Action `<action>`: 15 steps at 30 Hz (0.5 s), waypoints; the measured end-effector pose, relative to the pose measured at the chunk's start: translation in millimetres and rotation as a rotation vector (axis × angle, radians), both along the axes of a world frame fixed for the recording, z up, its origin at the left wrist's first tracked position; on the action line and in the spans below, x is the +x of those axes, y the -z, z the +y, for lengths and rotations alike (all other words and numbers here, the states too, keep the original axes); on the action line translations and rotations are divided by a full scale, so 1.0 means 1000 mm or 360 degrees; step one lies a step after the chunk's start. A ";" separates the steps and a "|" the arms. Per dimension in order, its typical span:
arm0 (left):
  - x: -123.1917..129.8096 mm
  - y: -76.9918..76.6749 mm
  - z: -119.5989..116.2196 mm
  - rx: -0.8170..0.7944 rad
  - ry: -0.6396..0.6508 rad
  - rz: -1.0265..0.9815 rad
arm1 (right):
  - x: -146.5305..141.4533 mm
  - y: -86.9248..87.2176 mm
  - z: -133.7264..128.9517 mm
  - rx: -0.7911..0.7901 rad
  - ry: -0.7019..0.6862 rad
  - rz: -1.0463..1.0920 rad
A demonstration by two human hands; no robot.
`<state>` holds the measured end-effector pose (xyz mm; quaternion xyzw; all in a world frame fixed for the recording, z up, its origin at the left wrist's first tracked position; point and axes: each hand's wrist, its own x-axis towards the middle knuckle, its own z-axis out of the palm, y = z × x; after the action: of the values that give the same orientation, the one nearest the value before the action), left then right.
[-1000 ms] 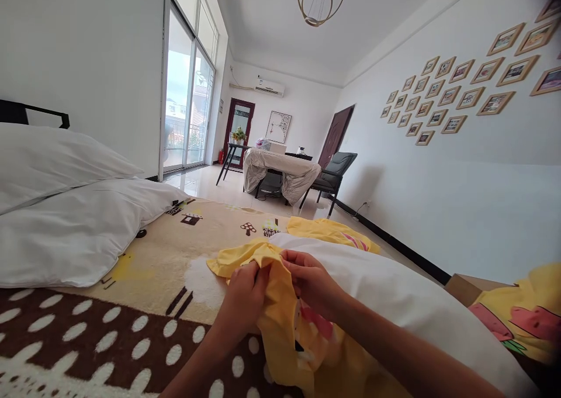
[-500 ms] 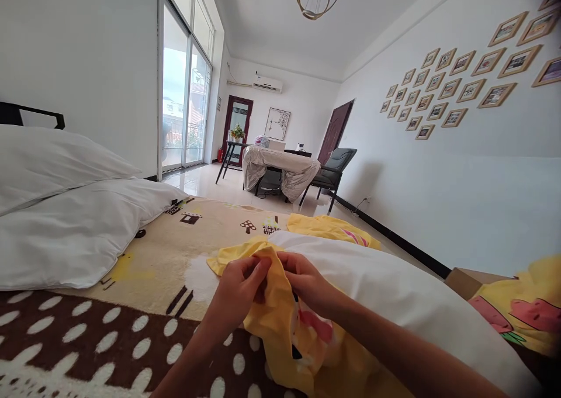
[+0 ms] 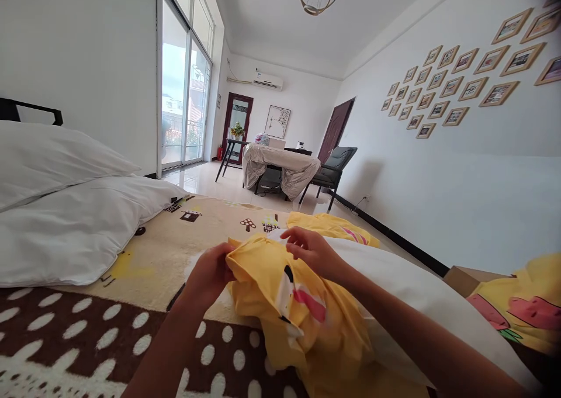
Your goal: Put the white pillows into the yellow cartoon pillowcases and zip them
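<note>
Head view shows two bare hands working at a yellow cloth (image 3: 258, 269) that lies bunched and creased in the lower middle, across a patterned blanket (image 3: 162, 252) and against the near side of a plump white cushion (image 3: 394, 275). The left hand (image 3: 205, 275) has its grip closed on the cloth's upper left edge, the fabric pinched between thumb and fingers. The right hand (image 3: 318, 255) is over the cloth's upper right part, its grip partly open, fingers bent and thumb apart; whether the fingertips touch the fabric, I cannot tell. Pink, white and black print shows on the cloth below and between the hands. Beyond the cushion lies a second yellow piece (image 3: 315, 221) with pink marks. To the far right, a yellow fabric with pink shapes (image 3: 534, 310) sits beside a cardboard box (image 3: 464, 278). On the left, two white pillows (image 3: 65, 234) overlap on the blanket, which is cream with small drawings and has a brown, white-dotted band nearest the camera.
</note>
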<state>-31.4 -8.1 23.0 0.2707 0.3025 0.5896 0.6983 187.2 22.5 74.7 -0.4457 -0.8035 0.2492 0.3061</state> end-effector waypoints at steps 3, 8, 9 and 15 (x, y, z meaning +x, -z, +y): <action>-0.014 0.000 0.008 -0.0047 -0.0090 -0.0277 | 0.029 0.006 0.015 0.0251 0.0435 -0.0437; -0.014 -0.004 0.010 -0.0163 -0.0248 -0.0546 | 0.059 0.015 0.001 -0.0164 0.0593 -0.0693; -0.013 -0.005 0.008 -0.0171 -0.0271 -0.0569 | 0.060 0.015 -0.007 -0.0303 0.0524 -0.0666; -0.014 -0.022 -0.008 -0.0066 -0.0342 -0.0638 | 0.056 0.021 -0.070 -0.1113 -0.0296 0.0373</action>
<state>-45.2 -15.8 44.8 0.0998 0.1969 0.6963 0.6830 243.3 -47.8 53.8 -0.4169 -0.6664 0.5844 0.2015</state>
